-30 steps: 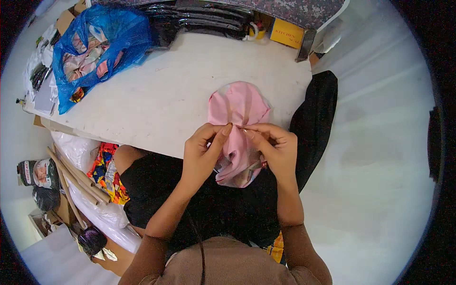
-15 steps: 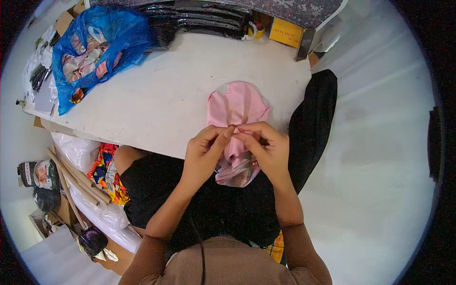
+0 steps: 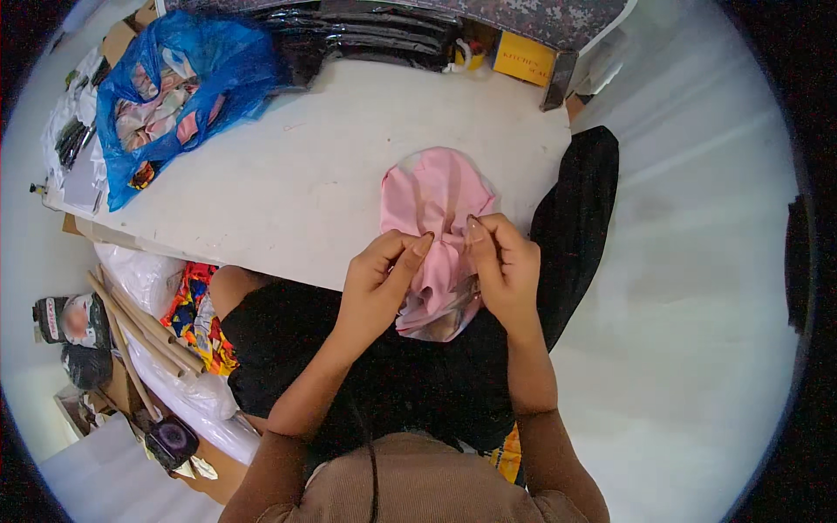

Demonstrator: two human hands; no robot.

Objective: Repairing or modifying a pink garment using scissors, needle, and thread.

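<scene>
A pink satiny cloth piece (image 3: 427, 181) with brownish-grey patches lies partly on the white table and partly over my lap. It is drawn together in folds at its middle, so it widens above and below, like a gathered bonnet. My left hand (image 3: 377, 281) pinches at the gathered middle between thumb and forefinger. To the right, my right hand (image 3: 513, 275) is closed in a pinch over the cloth's right side, a little apart from the left. Whatever its fingertips hold is too small to make out.
On the white table (image 3: 288, 192), a blue plastic bag (image 3: 231, 74) of fabric pieces sits far left. Black plastic packets (image 3: 384, 39) and a yellow box (image 3: 523, 57) line the back. Black cloth (image 3: 580, 192) drapes at the right edge. Cardboard tubes (image 3: 144, 336) lie lower left.
My right hand has moved right and slightly up, away from my left, opening a gap between the fingertips that were together. My left hand stays at the gathers.
</scene>
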